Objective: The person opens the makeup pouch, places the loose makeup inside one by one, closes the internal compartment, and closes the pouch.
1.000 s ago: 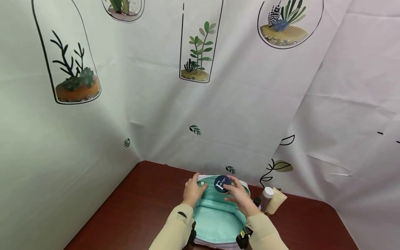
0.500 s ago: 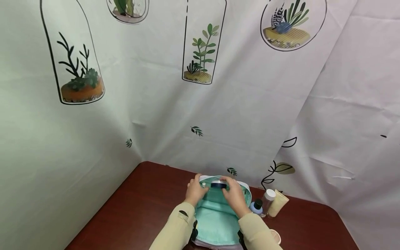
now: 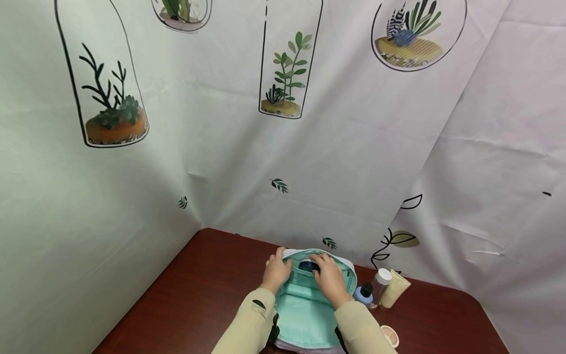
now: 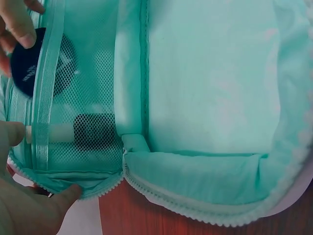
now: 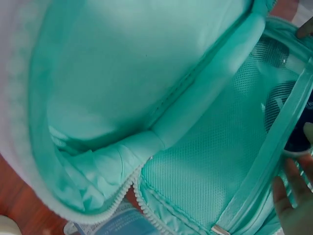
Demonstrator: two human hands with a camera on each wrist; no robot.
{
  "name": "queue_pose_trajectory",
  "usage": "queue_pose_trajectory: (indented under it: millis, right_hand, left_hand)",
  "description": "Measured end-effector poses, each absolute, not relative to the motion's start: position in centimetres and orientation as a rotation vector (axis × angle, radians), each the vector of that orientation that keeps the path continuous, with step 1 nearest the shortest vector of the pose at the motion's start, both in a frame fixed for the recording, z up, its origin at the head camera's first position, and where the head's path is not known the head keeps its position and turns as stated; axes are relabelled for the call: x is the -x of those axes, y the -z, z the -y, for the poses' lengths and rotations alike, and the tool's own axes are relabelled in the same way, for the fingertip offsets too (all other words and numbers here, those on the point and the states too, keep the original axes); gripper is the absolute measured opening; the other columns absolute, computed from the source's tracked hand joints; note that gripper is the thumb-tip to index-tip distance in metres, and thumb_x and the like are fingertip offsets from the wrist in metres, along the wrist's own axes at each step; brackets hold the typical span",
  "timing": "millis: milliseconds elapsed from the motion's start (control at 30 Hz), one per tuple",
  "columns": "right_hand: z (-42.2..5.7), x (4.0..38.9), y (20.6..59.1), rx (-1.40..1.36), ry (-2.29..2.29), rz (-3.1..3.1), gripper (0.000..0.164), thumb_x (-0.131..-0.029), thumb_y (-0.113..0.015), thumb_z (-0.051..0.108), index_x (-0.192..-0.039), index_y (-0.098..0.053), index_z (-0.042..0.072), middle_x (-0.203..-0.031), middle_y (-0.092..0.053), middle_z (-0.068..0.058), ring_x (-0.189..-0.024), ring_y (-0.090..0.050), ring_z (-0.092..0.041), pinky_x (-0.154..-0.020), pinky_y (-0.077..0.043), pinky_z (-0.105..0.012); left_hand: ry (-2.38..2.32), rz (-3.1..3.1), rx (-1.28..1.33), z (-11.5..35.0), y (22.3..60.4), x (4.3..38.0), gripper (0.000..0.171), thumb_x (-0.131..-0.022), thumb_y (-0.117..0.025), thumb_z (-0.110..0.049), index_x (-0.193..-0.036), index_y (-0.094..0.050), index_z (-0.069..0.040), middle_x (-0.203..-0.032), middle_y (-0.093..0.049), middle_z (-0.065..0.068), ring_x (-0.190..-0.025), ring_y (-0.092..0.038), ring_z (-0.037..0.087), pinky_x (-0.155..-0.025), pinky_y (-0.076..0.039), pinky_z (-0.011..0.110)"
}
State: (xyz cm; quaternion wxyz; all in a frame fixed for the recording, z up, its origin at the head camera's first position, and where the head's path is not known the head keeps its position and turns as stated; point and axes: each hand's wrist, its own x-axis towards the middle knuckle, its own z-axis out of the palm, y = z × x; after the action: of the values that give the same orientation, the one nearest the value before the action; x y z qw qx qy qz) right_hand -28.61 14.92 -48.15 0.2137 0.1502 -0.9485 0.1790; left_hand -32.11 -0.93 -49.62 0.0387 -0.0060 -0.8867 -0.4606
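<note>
A mint-lined toiletry bag lies unfolded, its mesh pocket on the far flap. My right hand pinches a dark blue round jar with a lettered lid. Part of the jar shows through the mesh and part sticks out past the pocket's edge band. My left hand grips the flap's left rim, thumb on the inner side. Under the mesh near that thumb lies a small bottle with a dark body and a pale end.
Right of the bag stand a blue bottle with a black cap, a clear bottle with a white cap and a cream tube. A round pinkish compact lies nearer. A printed cloth hangs behind the brown table.
The right hand has tipped the jar from lid facing me to edge-on, then lowered it into the mesh pocket's mouth. The left hand keeps its hold on the flap rim.
</note>
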Motion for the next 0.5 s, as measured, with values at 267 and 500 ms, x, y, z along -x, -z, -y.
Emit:
queue_pose_trajectory:
  millis: [267,500]
  right_hand:
    - [-14.53,28.54,48.08,-0.369,-0.497,2.877,0.038,-0.081,-0.066,0.005,-0.118,-0.058,0.008,-0.116,-0.059,-0.011,-0.109,-0.051,-0.032,-0.088,-0.037,-0.051]
    - [-14.4,28.09,48.76,-0.396,-0.266,2.901,0.037,-0.076,-0.068,0.005,-0.113,-0.06,0.007,-0.115,-0.052,-0.012,-0.109,-0.047,-0.031,-0.084,-0.037,-0.049]
  left_hand:
    - [1.464,2.728,0.042,1.26,49.68,32.04,0.045,-0.094,-0.054,-0.026,-0.135,-0.042,-0.013,-0.124,-0.046,0.021,-0.109,-0.045,0.04,-0.077,-0.041,0.052]
    - [1.436,2.723,0.073,0.95,49.61,31.74,0.051,-0.091,-0.061,-0.026,-0.134,-0.041,-0.009,-0.122,-0.046,0.022,-0.108,-0.046,0.04,-0.077,-0.042,0.052]
